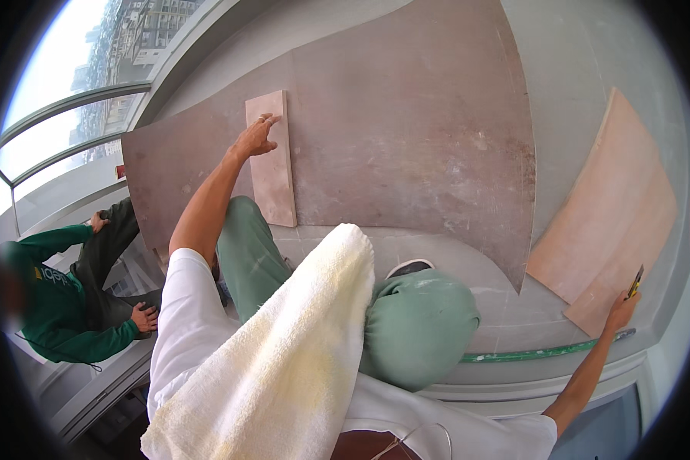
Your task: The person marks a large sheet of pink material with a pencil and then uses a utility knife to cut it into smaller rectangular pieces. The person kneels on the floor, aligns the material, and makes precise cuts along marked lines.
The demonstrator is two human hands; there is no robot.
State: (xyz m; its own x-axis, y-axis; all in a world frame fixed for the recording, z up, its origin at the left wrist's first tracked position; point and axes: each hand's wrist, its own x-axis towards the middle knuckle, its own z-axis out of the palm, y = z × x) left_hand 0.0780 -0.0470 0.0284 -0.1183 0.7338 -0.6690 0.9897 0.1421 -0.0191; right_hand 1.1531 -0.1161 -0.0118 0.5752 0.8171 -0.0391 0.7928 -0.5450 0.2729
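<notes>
My left hand (257, 138) rests on a narrow pale wood board (272, 180), with its thumb and fingers apart. That board lies across a large brown plywood sheet (414, 130) on the floor. Far out to the right, my right hand (623, 313) is wrapped around a yellow-and-black utility knife (634, 284), whose tip points up and away from me. Beneath and beside that hand are a larger light plywood panel (613, 215) and a small light wood piece (593, 308) at its near end.
A long green bar (548, 354) lies along the near edge at right. On the left sits another person (84, 299) in a green top, hands on their legs. Railed windows (77, 115) stand at far left. A pale towel (284, 360) hangs in front of me, between my knees.
</notes>
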